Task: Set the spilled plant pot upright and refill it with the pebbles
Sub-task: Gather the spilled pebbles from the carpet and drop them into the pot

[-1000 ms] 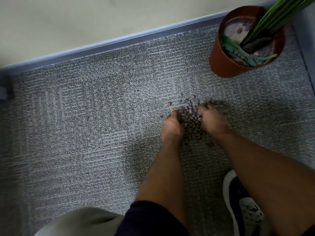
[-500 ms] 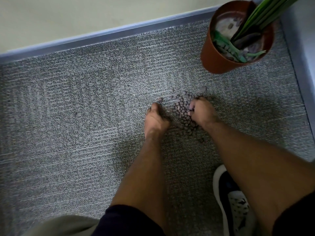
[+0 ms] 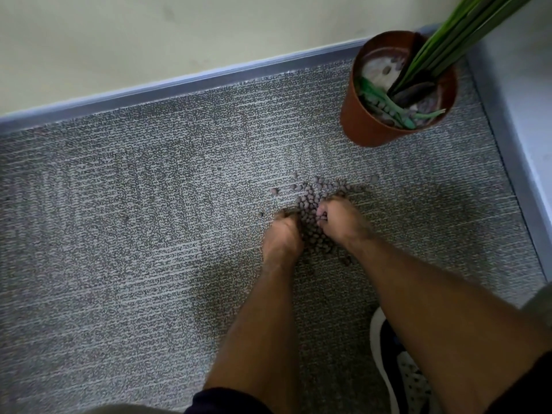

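Observation:
A brown plant pot [image 3: 363, 124] stands upright on the grey carpet at the upper right, with long green leaves [image 3: 454, 34] rising from it and some pebbles inside. A pile of small brown pebbles [image 3: 310, 201] lies on the carpet in the middle. My left hand [image 3: 282, 237] presses against the pile's left side, its fingers curled into the pebbles. My right hand [image 3: 339, 219] cups the pile's right side, fingers curled round pebbles. The pebbles between the two hands are partly hidden.
A grey-blue skirting [image 3: 185, 82] runs along the cream wall behind the carpet. A pale ledge or wall [image 3: 525, 121] borders the carpet on the right. My black and white shoe [image 3: 400, 372] rests at the lower right.
Both hands have drawn closer together, squeezing the pebbles into a tighter pile. The view has shifted so the pot sits lower in it.

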